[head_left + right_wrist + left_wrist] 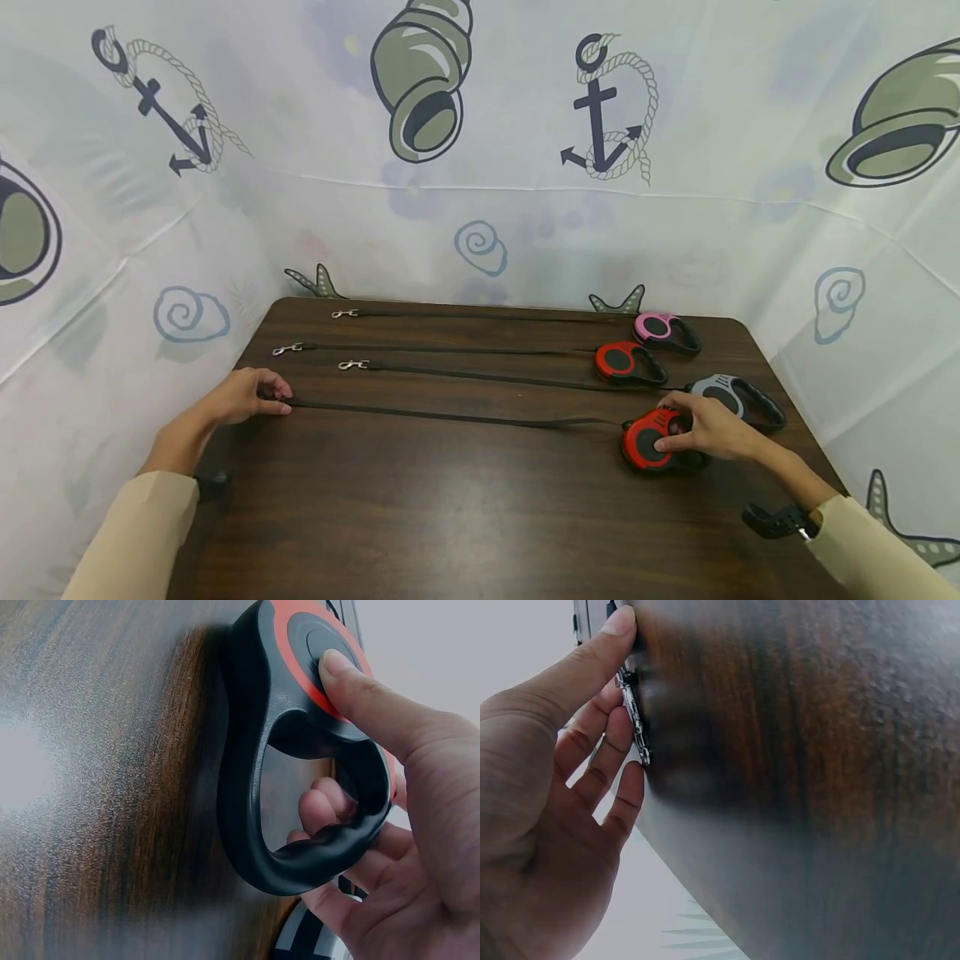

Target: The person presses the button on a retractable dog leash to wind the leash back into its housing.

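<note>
My right hand (708, 425) grips a red and black retractable leash (641, 442) at the table's right side. In the right wrist view its thumb (337, 664) lies on the round dark centre, with fingers behind the black loop handle (244, 817). From this leash a black strap (450, 414) runs left across the table, nearly straight. My left hand (243, 396) pinches the strap's far end near the table's left edge. Its silver snap hook (636, 720) shows beside the fingers in the left wrist view; in the head view the hand hides it.
Behind lie three more retractable leashes, pink (655, 325), red (618, 360) and grey (720, 392), their straps stretched left and ending in silver hooks (352, 365). The grey one sits right behind my right hand. A printed sea-themed cloth (525, 233) surrounds the brown table (420, 517).
</note>
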`<action>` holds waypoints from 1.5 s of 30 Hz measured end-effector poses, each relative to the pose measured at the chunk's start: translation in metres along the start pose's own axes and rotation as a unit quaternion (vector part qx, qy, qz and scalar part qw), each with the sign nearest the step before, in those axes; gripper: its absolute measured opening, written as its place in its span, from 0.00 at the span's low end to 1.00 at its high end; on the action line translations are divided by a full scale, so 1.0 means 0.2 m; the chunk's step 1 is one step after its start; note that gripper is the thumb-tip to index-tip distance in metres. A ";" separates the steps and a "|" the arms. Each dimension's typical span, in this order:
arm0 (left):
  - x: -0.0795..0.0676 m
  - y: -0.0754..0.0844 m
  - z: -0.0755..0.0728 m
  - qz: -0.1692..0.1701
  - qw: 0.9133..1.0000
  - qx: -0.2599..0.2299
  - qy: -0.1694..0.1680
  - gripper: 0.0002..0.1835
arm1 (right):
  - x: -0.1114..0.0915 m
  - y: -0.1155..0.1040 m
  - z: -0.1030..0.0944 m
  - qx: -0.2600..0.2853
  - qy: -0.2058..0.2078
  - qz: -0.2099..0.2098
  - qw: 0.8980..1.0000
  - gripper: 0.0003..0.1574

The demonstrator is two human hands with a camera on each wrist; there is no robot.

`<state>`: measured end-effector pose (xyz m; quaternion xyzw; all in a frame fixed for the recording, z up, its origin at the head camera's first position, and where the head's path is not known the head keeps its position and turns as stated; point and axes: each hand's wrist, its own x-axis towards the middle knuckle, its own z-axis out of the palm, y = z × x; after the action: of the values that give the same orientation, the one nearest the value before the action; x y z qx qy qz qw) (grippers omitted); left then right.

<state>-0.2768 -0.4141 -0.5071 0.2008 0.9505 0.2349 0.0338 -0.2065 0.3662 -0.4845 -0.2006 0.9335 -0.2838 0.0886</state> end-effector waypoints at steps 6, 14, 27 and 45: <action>0.00 -0.01 0.01 -0.002 1.000 -0.006 -0.004 0.11 | -0.01 0.01 0.00 0.049 -0.011 0.000 0.999 0.37; -0.02 -0.01 0.02 0.029 0.998 -0.036 0.044 0.10 | -0.01 0.03 -0.01 0.127 -0.013 0.031 0.991 0.36; -0.07 -0.01 0.01 0.020 0.994 -0.076 0.078 0.09 | -0.01 0.07 -0.07 0.236 -0.005 0.065 0.969 0.28; -0.09 0.09 -0.11 -0.025 0.992 -0.103 0.067 0.12 | -0.03 0.05 -0.15 0.211 0.042 0.042 0.976 0.14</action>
<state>-0.2565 -0.4161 -0.4787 0.1564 0.9260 0.3437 -0.0036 -0.2132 0.3899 -0.4650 -0.1256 0.8632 -0.4783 0.1018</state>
